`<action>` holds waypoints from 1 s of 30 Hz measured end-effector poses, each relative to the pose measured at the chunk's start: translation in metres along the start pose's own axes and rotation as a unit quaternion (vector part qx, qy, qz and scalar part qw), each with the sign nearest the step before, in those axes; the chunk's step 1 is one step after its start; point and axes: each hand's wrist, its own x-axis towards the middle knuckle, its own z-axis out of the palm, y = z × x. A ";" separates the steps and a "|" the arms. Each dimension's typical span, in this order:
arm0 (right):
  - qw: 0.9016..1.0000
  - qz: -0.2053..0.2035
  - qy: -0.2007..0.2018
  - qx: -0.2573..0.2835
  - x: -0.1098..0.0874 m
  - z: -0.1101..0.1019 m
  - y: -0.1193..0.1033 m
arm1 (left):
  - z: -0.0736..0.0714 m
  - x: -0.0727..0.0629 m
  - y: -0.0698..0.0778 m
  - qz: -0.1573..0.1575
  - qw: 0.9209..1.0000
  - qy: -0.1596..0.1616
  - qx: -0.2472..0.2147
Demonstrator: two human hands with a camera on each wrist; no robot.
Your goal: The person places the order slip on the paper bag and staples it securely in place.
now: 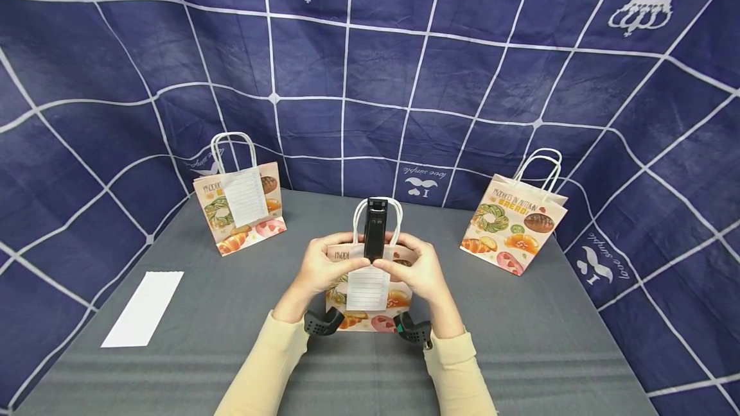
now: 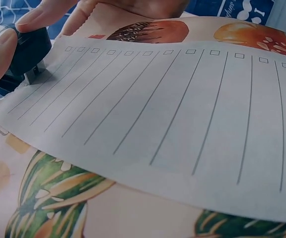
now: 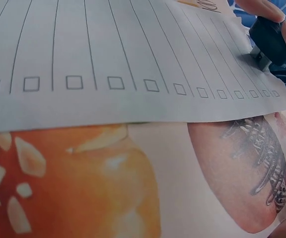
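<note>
In the head view a printed paper bag with white twisted handles stands in the middle of the table. A lined checklist sheet lies against its front, up to the top edge. A black stapler straddles that edge, its front end over the top of the sheet. My left hand and right hand hold the stapler from both sides, both thumbs at its nose and the other fingers behind the bag. Both wrist views show the stapler's nose right at the sheet's torn-looking top edge.
At the back left stands a similar bag with a checklist sheet on its front. Another bag without a sheet stands at the back right. A blank-looking white paper strip lies at the left. Blue gridded cloth hangs behind the table.
</note>
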 end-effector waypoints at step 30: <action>0.999 -0.022 -0.031 0.001 0.001 -0.001 -0.026 | -0.002 0.000 -0.014 0.041 0.997 0.018 0.064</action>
